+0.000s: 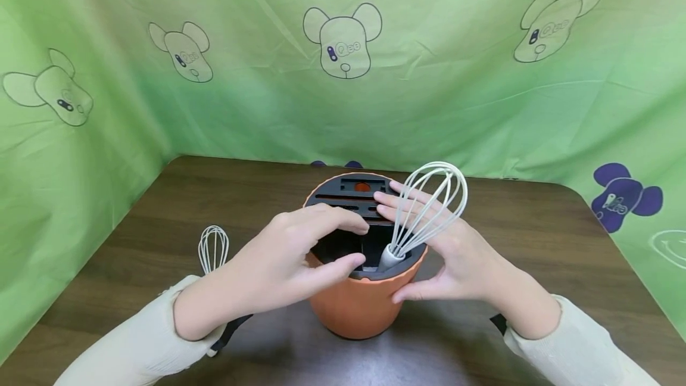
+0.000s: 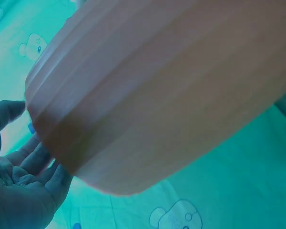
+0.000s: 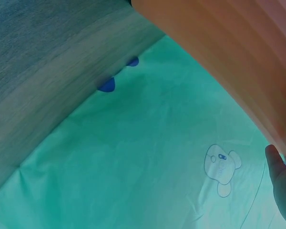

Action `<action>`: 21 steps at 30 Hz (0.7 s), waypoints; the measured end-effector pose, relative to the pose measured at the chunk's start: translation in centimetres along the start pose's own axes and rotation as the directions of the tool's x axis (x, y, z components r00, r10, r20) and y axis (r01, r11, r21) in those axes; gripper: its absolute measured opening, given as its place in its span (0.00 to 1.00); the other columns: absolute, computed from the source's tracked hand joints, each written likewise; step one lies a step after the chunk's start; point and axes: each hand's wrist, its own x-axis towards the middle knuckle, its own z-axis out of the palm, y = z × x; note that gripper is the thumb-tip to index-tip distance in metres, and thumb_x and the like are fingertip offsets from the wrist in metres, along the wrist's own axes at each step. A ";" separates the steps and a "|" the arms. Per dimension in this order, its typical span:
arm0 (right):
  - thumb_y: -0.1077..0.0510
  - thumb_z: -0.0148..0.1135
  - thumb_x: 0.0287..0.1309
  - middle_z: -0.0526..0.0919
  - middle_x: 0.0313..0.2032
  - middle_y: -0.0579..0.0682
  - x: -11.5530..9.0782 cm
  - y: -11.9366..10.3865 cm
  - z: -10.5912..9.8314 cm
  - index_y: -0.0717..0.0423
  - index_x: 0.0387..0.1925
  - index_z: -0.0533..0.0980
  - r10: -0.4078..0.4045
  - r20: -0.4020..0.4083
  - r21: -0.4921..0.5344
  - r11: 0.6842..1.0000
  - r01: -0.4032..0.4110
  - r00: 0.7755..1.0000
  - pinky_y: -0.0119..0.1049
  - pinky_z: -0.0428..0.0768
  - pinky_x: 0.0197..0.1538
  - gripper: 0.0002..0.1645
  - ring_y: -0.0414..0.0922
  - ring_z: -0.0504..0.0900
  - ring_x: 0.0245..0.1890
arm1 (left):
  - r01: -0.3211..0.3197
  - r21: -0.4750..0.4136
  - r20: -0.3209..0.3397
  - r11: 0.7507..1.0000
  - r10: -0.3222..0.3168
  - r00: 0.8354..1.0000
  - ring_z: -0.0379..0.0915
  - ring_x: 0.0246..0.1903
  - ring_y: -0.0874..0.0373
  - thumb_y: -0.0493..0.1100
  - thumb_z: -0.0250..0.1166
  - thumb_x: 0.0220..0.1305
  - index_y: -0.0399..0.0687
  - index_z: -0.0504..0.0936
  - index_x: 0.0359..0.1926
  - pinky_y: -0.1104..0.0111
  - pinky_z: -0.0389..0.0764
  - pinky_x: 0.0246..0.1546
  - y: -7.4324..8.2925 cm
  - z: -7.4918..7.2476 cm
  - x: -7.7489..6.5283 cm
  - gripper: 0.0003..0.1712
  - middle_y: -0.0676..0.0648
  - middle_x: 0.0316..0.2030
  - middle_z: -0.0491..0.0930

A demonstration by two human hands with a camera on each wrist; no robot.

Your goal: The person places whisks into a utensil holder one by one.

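Observation:
An orange ribbed utensil holder (image 1: 356, 308) with a black slotted top (image 1: 343, 201) stands upright on the table. A whisk with pale wires (image 1: 393, 257) sits handle down in its open front compartment, leaning right. My left hand (image 1: 300, 249) hovers over the near left rim, thumb and fingers apart with nothing between them. In the left wrist view that hand (image 2: 26, 186) is beside the holder's rim (image 2: 157, 100). My right hand (image 1: 455, 255) rests along the holder's right side, fingers extended behind the whisk wires and thumb low on the wall.
A smaller whisk (image 1: 214, 228) lies on the brown wooden table (image 1: 161, 219) to the left, its lower part hidden by my left arm. Green printed cloth (image 1: 257, 118) hangs behind and along both sides of the table. A dark object (image 1: 499, 322) shows beside my right wrist.

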 end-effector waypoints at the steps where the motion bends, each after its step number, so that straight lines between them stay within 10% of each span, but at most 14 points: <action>1: 0.32 0.74 0.46 0.70 0.70 0.55 0.0 0.0 0.0 0.70 0.63 0.70 0.002 0.001 -0.001 1.000 -0.002 1.000 0.39 0.57 0.77 0.56 0.54 0.59 0.75 | -0.006 0.025 -0.007 1.000 0.006 1.000 0.78 0.52 0.63 0.43 0.68 0.64 0.46 0.80 0.52 0.78 0.80 0.40 0.1 -0.2 -0.1 0.16 0.52 0.48 0.83; 15: 0.32 0.73 0.46 0.70 0.70 0.55 0.0 -0.2 -0.1 0.69 0.64 0.70 0.019 0.002 -0.005 1.000 -0.019 1.000 0.37 0.57 0.77 0.57 0.53 0.59 0.75 | 0.005 0.262 -0.037 0.965 0.005 0.999 0.64 0.71 0.51 0.52 0.69 0.62 0.46 0.77 0.62 0.55 0.73 0.65 0.0 -2.5 -1.7 0.30 0.53 0.59 0.80; 21: 0.32 0.73 0.47 0.70 0.70 0.54 0.1 -0.1 -0.1 0.70 0.64 0.70 0.011 -0.002 0.001 1.000 -0.011 1.000 0.38 0.57 0.77 0.56 0.54 0.59 0.75 | 0.092 0.355 -0.010 0.930 -0.094 0.995 0.54 0.75 0.55 0.59 0.70 0.59 0.56 0.68 0.72 0.38 0.67 0.65 -0.1 -3.3 -2.7 0.42 0.59 0.69 0.70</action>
